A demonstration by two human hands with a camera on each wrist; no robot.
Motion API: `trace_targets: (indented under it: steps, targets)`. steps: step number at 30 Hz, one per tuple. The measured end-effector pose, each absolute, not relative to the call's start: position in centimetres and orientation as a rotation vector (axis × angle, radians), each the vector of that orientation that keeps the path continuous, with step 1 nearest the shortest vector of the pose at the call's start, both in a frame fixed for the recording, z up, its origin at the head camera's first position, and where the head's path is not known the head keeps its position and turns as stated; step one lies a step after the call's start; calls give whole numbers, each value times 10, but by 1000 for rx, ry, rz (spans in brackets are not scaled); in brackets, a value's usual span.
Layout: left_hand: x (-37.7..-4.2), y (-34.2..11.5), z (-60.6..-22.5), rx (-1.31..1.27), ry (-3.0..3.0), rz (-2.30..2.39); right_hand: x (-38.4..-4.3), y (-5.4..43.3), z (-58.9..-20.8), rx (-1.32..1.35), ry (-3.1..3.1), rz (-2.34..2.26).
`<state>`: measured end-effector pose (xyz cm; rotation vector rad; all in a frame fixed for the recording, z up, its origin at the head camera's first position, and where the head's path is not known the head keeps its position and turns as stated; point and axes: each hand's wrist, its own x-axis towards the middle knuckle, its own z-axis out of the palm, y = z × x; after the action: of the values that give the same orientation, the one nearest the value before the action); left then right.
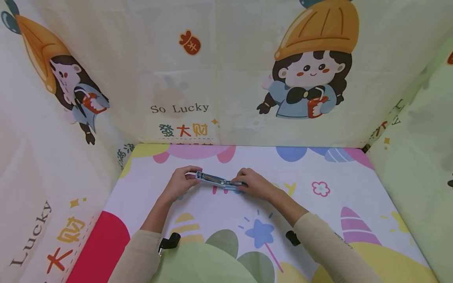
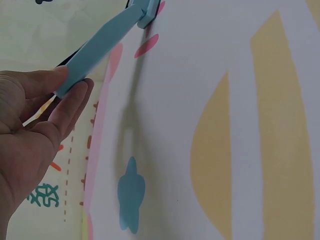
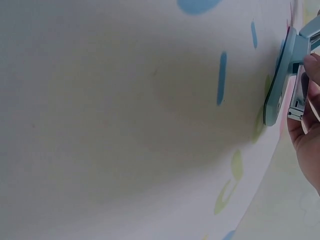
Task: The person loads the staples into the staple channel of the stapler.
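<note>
A light blue stapler is folded wide open between the two hands, just above the tabletop. My left hand pinches the far end of its top cover between thumb and fingers, and the cover slopes down toward the hinge. At the other half, my right hand grips the metal staple channel, with the thumb near the hinge. Beside that channel, the blue base with its dark underside stands close to the tabletop in the right wrist view. Fingers hide part of the channel.
The table has a white cover with colourful printed shapes. Printed cloth walls enclose its back and both sides. A black strap end sticks out at the left sleeve, and another black piece at the right sleeve.
</note>
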<state>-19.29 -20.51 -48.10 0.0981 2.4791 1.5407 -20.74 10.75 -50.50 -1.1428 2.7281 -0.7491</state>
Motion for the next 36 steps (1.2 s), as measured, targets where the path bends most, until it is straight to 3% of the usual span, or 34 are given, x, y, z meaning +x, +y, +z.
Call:
trace_targets:
  steps: [36]
  targets:
    - [-192,-204,-480,91,2492,1536,-199,144,-511,-1171,2850,-739]
